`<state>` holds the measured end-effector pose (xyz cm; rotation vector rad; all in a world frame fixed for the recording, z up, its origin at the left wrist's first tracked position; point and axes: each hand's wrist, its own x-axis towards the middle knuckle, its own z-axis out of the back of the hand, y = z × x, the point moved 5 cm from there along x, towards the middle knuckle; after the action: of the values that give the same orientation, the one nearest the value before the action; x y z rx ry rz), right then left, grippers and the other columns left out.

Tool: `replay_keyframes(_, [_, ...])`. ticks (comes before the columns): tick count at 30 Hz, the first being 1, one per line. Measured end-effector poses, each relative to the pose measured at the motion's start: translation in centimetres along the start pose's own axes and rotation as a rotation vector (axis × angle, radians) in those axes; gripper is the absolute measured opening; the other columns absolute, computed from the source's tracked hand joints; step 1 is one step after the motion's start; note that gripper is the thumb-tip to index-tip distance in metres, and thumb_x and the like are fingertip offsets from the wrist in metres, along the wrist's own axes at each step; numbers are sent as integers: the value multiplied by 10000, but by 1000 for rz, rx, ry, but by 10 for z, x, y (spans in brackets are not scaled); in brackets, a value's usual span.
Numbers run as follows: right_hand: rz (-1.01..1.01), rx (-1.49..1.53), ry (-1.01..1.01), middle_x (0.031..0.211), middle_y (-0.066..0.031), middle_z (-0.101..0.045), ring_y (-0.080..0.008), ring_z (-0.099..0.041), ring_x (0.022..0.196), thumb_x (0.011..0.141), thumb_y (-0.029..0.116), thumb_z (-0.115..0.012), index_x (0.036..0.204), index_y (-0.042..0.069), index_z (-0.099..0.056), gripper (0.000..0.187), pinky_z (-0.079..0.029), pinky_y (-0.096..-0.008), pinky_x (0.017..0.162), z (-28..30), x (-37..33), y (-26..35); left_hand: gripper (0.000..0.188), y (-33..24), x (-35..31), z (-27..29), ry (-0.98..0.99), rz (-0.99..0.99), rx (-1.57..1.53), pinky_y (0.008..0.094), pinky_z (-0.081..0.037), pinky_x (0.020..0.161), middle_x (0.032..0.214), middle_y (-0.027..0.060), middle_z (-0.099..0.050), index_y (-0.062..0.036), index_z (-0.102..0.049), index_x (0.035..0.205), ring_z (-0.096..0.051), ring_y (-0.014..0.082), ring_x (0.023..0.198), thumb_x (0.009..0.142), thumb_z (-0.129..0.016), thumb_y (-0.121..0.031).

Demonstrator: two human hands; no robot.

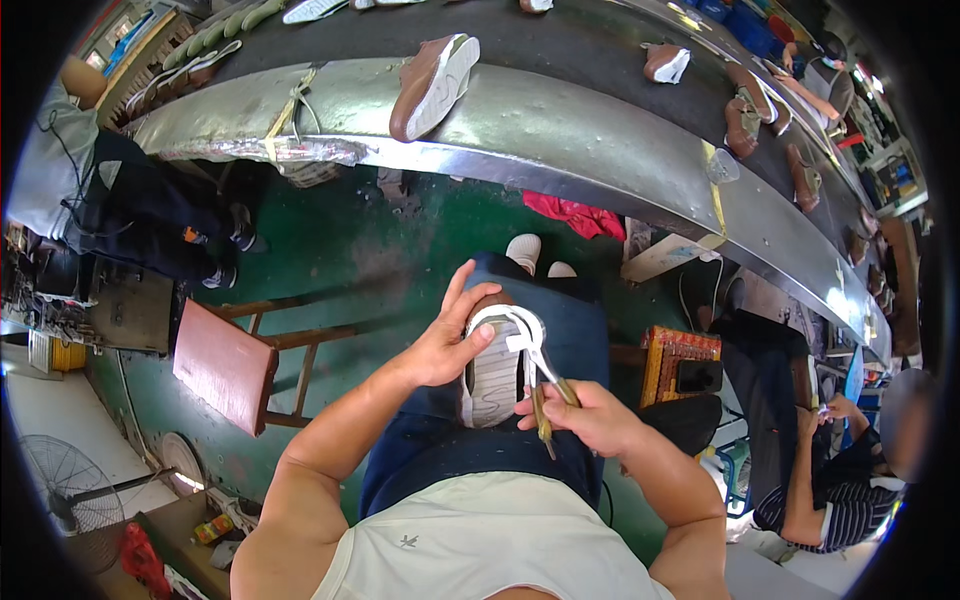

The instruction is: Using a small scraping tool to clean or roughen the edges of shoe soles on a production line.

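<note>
On my lap lies a brown shoe with a pale, grooved sole (pixel 493 385), its sole facing up. My left hand (pixel 448 345) is closed round its toe, the thumb pressed on the sole and the fingers along the far side. A white strip (pixel 533 322) loops around the toe end and runs toward the right. In my right hand (pixel 592 415) is a pair of pliers (pixel 541 408) with olive-brown handles. Their metal jaws reach up to the white strip beside the toe. Whether the jaws pinch the strip cannot be made out.
Ahead runs a metal-edged conveyor (pixel 570 170) with brown shoes, one shoe (pixel 435 88) resting on its rim. A stool (pixel 225 368) stands left, near a standing person (pixel 120 200). At right sit a woven-looking seat (pixel 680 365) with a phone and another person (pixel 840 480).
</note>
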<state>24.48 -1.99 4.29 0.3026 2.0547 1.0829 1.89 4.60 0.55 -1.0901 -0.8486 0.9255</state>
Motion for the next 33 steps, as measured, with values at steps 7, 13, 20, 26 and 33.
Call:
replay_keyframes(7, [-269,136,-66,884,-50,-646,-150,-619,696,1057,252,-554,1169,15,-584,263,-532,-311,648,12,28,16,454,21,10,12,-23,-3,-132,373,-344,1156,1514,149,-452,-13,-479,1432,-435,237,1399,1018,-609,-145])
replay_keyframes(13, [227,-798,-360,752,-139,-669,-286,-676,670,1014,226,-598,1081,-20,-603,255,-532,-385,650,40,70,-9,389,65,18,10,-76,5,-256,357,-358,1142,1455,115,-497,-43,-519,1393,-460,217,1358,1019,-600,-113])
replay_keyframes(20, [274,-971,-506,969,-268,-678,-455,-673,880,989,254,-624,1159,-35,-573,340,-537,-502,774,35,77,-15,412,85,20,13,-47,106,-352,355,-353,1146,1488,97,-465,-71,-514,1410,-435,198,1371,1012,-616,-99])
replay_keyframes(26, [-55,-1172,-398,1008,-282,-665,-451,-668,886,991,249,-604,1123,-60,-543,341,-543,-525,794,17,62,15,400,81,23,10,-138,344,-390,335,-400,1115,1475,79,-513,-75,-564,1384,-494,160,1315,992,-643,-99])
replay_keyframes(33, [-86,-678,-119,844,-171,-685,-372,-674,785,1020,267,-563,1078,-11,-577,284,-520,-427,749,33,51,32,404,84,29,13,-170,331,-366,306,-459,1039,1327,48,-615,-68,-569,1386,-574,129,1179,987,-629,-79])
